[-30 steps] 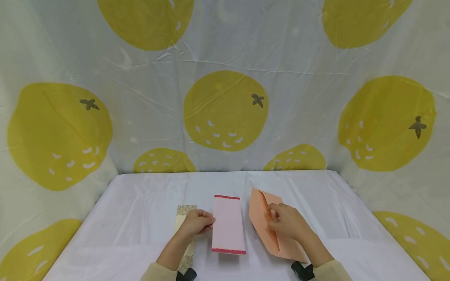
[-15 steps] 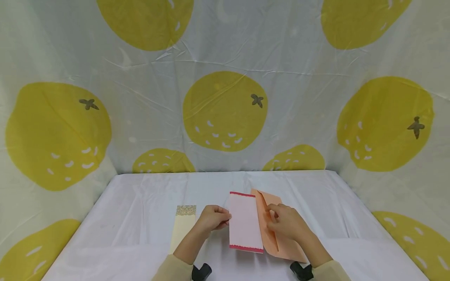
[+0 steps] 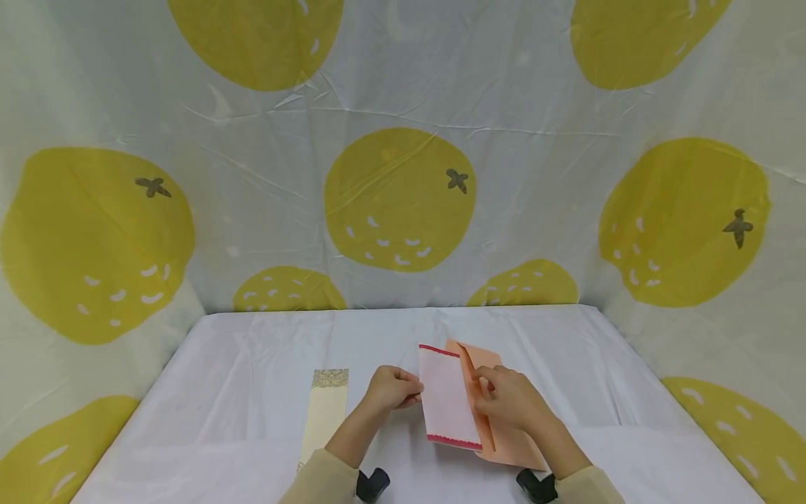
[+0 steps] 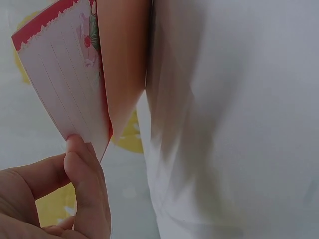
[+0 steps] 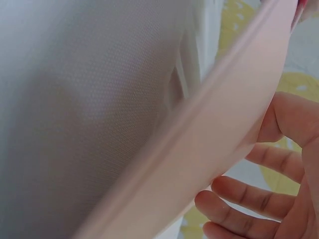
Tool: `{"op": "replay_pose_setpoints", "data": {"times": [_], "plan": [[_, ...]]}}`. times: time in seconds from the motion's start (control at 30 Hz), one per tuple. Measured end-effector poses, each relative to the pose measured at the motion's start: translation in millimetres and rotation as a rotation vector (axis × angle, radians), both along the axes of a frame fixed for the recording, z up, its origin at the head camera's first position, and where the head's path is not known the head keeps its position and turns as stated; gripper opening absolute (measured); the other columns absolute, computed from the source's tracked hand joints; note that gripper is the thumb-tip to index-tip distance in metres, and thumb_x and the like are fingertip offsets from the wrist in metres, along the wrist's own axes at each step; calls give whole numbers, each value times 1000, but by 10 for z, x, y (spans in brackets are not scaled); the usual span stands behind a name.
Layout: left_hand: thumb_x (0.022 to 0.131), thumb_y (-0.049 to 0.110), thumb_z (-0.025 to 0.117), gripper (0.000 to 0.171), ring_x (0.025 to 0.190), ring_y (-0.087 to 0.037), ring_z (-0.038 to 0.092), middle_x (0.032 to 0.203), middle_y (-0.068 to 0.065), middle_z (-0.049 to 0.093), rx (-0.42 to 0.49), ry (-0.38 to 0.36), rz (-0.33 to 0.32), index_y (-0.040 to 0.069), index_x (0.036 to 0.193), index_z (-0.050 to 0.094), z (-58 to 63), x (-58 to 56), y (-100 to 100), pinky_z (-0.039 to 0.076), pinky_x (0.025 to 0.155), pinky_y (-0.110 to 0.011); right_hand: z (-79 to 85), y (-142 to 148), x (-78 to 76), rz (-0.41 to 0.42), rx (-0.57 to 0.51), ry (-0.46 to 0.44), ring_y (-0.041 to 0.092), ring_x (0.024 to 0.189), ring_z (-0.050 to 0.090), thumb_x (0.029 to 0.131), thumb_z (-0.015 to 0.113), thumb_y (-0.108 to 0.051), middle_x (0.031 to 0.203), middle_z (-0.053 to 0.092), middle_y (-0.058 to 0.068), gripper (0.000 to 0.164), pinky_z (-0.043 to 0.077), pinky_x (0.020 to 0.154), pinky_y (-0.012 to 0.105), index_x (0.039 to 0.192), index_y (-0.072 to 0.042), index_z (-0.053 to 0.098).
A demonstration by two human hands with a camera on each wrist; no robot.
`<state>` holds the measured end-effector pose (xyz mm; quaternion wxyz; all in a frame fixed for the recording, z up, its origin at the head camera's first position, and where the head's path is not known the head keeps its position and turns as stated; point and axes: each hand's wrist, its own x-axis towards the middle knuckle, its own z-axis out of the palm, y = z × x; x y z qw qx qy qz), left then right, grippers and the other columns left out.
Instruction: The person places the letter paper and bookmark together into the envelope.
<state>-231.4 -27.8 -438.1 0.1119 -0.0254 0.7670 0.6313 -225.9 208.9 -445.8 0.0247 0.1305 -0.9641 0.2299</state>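
Pink lined letter paper (image 3: 448, 396), a flat rectangle with ragged red bands at both short ends, is pinched at its left edge by the left hand (image 3: 392, 388), its right edge tucked into a peach paper envelope (image 3: 504, 434). The right hand (image 3: 511, 400) pinches the envelope's opening. A cream bookmark-like strip (image 3: 325, 418) lies on the white-clothed counter (image 3: 252, 364), its near end cut off.

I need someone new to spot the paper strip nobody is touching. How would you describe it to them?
Start at the white tablecloth below the lemon-print backdrop. Go to the left of the left hand, which grips a pink card. There the cream strip lies flat and alone: long and narrow, with a gold patterned band at its far end, unlike the red-edged pink card and the orange envelope.
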Motion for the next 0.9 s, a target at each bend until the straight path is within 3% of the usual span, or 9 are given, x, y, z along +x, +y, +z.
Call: {"op": "replay_pose_setpoints", "data": {"times": [0.4, 0.67, 0.9], "plan": [[84, 1, 72, 8, 53, -10, 62, 62, -6, 63, -69, 14, 30, -4, 80, 67, 25, -69, 190, 53, 56, -21, -37, -16, -14, -4, 10, 22, 12, 65, 44, 72, 71, -16, 71, 47, -4, 30, 38, 58, 30, 102, -16, 68], [81, -4, 73, 7, 50, -9, 60, 63, -8, 63, -64, 26, 21, -6, 78, 67, 36, -63, 318, 53, 54, -22, -59, -6, -32, 5, 17, 60, 11, 63, 43, 69, 68, -15, 67, 45, -6, 20, 35, 57, 27, 86, -22, 61], [78, -7, 72, 7, 49, -11, 62, 59, -6, 60, -49, 66, 8, -5, 75, 66, 8, -62, 441, 55, 54, -26, -52, -6, -44, 7, 21, 57, 11, 62, 43, 68, 69, -15, 67, 44, -5, 24, 34, 56, 28, 91, -20, 63]]}}
